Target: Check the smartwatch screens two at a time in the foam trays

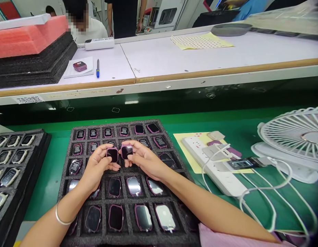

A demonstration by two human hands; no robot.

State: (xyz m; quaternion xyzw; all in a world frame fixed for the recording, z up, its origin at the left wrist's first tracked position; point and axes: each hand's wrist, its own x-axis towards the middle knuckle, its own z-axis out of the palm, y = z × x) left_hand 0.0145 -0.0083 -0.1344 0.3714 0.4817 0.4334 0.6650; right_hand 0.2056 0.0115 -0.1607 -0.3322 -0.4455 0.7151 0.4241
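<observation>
My left hand (99, 164) grips a purple-framed smartwatch case (112, 155) with a dark screen, thumb at its lower left edge. Beside it, my right hand (142, 157) pinches a second purple smartwatch case (127, 152) whose screen reflects light. The two cases are held side by side above a dark grey foam tray (102, 236). Purple watch cases sit in the tray's compartments, some with white text on their screens, others dark or reflective, such as a watch case (115, 218) in the front row. My hands and forearms hide some compartments.
Another foam tray (33, 164) with light-framed watches lies at left. At right are a white power strip (200, 154) with cables and a white fan (303, 137). A shelf (154, 61) beyond carries foam stacks (33, 41), a pen (97, 68) and a watch case (80, 66). People are behind it.
</observation>
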